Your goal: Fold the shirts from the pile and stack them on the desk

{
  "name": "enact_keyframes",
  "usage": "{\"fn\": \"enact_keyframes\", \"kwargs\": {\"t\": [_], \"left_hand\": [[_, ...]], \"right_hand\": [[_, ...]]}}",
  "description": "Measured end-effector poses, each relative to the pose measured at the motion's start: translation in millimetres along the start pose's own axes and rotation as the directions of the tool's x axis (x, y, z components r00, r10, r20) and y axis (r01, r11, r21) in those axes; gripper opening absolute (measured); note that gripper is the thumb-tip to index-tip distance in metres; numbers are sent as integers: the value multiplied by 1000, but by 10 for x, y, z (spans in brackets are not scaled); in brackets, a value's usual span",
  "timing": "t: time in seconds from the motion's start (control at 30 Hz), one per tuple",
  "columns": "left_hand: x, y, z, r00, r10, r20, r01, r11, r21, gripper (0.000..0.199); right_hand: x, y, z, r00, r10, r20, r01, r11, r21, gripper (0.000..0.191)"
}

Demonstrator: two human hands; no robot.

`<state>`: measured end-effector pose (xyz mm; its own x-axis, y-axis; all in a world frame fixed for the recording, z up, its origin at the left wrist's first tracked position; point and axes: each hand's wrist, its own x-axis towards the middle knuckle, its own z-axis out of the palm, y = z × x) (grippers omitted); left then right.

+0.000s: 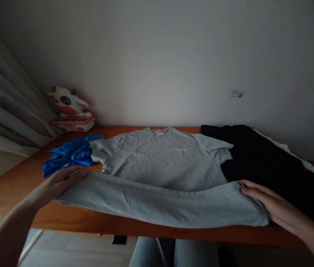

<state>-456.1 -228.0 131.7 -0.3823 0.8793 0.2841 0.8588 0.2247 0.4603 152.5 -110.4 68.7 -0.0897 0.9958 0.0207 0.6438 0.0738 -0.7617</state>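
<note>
A grey T-shirt point(157, 159) lies spread on the wooden table, its collar toward the wall and a small pale print on the chest. Its lower part is lifted and folded back in a wide band toward me. My left hand point(66, 180) is closed on the left end of that band, thumb on top. At the right end, my right hand point(265, 198) pinches the other corner, its lower fingers tucked behind the cloth. Between both hands the fabric hangs slightly slack above the table's front edge.
A crumpled blue garment point(75, 150) lies at the left. Black cloth point(268, 170) covers the right side, with something white along its far edge. A cow-shaped toy keyboard point(72, 120) stands in the back left corner by the curtain point(9, 100). The wooden table point(15, 189) meets the wall.
</note>
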Motion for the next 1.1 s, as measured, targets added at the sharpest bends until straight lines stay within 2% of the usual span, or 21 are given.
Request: {"fn": "enact_keyframes", "kwargs": {"t": [0.1,0.2,0.23,0.3,0.37,0.43,0.5,0.57,0.73,0.8,0.83,0.9,0.97,1.03,1.1], "left_hand": [[60,-83,263,999,-27,39,21,989,148,43],[91,-215,494,996,-43,83,17,957,289,43],[89,-242,565,997,4,80,-29,948,316,45],[57,-246,704,980,183,77,-198,928,317,50],[-7,-196,836,921,374,106,-388,882,266,50],[-87,-133,947,862,472,183,-503,838,210,45],[-168,-97,1018,823,508,255,-555,814,169,41],[-250,-99,1041,806,514,295,-567,812,135,42],[-451,-153,955,808,502,308,-558,820,126,47],[-453,-185,921,827,477,299,-531,837,132,50],[-412,-212,913,852,448,271,-495,858,136,50],[-233,-290,914,924,350,154,-372,915,156,50],[54,-394,925,981,196,7,-194,964,182,54],[386,-497,932,997,-12,-82,27,982,184,61],[688,-574,930,967,-232,-100,244,961,127,63]], "right_hand": [[125,13,204,995,55,88,-59,997,47,44],[184,128,338,998,23,59,-19,997,-70,49],[184,161,375,999,7,32,-3,992,-124,51],[165,196,456,998,-60,-36,50,973,-225,56],[138,197,545,981,-167,-100,131,947,-294,59],[123,189,622,967,-233,-102,191,930,-314,57],[125,197,660,975,-218,-36,198,937,-289,50],[132,226,642,985,-169,45,175,949,-263,43],[92,345,440,974,-116,194,174,933,-314,36],[58,369,363,971,-120,205,194,899,-392,36],[47,359,340,972,-136,191,209,871,-444,37],[48,275,341,970,-192,152,244,800,-549,40],[98,91,421,956,-262,128,285,747,-600,40],[197,-177,587,934,-332,134,346,743,-573,36],[340,-482,825,905,-393,163,419,756,-503,32]]}}
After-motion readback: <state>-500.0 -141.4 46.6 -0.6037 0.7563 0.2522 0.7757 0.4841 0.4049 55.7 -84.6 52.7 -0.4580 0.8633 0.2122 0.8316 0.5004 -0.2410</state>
